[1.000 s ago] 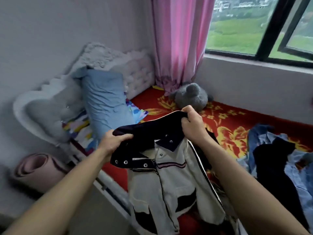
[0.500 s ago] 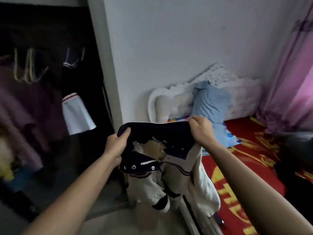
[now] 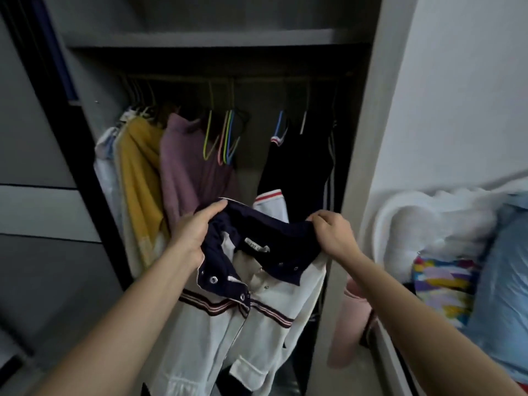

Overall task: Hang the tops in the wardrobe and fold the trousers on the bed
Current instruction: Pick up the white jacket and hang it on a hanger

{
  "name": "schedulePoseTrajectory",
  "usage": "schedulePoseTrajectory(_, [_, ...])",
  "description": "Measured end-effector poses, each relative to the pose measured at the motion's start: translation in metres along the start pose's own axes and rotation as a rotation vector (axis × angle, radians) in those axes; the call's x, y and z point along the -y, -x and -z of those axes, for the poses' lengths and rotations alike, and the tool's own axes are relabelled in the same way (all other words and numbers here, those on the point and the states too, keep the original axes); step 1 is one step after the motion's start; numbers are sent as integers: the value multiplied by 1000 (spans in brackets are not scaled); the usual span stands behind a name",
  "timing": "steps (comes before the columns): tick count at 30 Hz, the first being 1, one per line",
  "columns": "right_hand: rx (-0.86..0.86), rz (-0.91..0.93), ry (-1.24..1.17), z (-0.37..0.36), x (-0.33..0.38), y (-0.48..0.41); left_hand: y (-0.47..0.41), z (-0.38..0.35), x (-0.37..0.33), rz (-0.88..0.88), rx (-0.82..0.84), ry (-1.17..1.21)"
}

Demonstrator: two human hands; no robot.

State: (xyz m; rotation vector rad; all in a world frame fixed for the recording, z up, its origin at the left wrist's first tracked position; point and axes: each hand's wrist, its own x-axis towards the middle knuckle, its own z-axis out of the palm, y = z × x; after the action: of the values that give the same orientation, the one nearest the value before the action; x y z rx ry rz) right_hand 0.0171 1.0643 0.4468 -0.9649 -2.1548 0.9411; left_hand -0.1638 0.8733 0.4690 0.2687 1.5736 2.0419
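I hold a white jacket (image 3: 228,324) with a navy collar and snap buttons up in front of the open wardrobe (image 3: 363,115). My left hand (image 3: 194,232) grips the collar's left side and my right hand (image 3: 333,232) grips its right side. The jacket's body hangs down between my forearms. On the rail inside hang a yellow top (image 3: 140,178), a mauve top (image 3: 188,167) and a navy garment (image 3: 297,167). Several bare coloured hangers (image 3: 225,138) hang between the mauve top and the navy garment.
A grey sliding door panel (image 3: 37,195) stands at the left. To the right are a white wall, the bed's white padded headboard (image 3: 423,224), a blue pillow (image 3: 503,295) and a patterned cloth (image 3: 445,284). A pink rolled mat (image 3: 351,324) stands beside the bed frame.
My view has swung left from the bed and window to the open wardrobe. Both hands kept their grip on the jacket's collar and carried it in front of the hanging clothes.
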Motion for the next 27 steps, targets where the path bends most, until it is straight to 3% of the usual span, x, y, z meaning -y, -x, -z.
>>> schedulePoseTrajectory(6, [162, 97, -168, -84, 49, -102, -94, 43, -41, -87, -162, 26])
schedulePoseTrajectory(11, [108, 138, -394, -131, 111, -211, -159, 55, -75, -163, -202, -103])
schedulePoseTrajectory(15, [45, 150, -301, -160, 147, -273, -202, 66, -81, -178, -196, -158])
schedulePoseTrajectory(19, [111, 100, -171, -189, 162, -305, -238, 79, -83, -178, -153, -182])
schedulePoseTrajectory(27, [-294, 301, 47, -217, 173, -302, -299, 89, -76, -142, 65, -194])
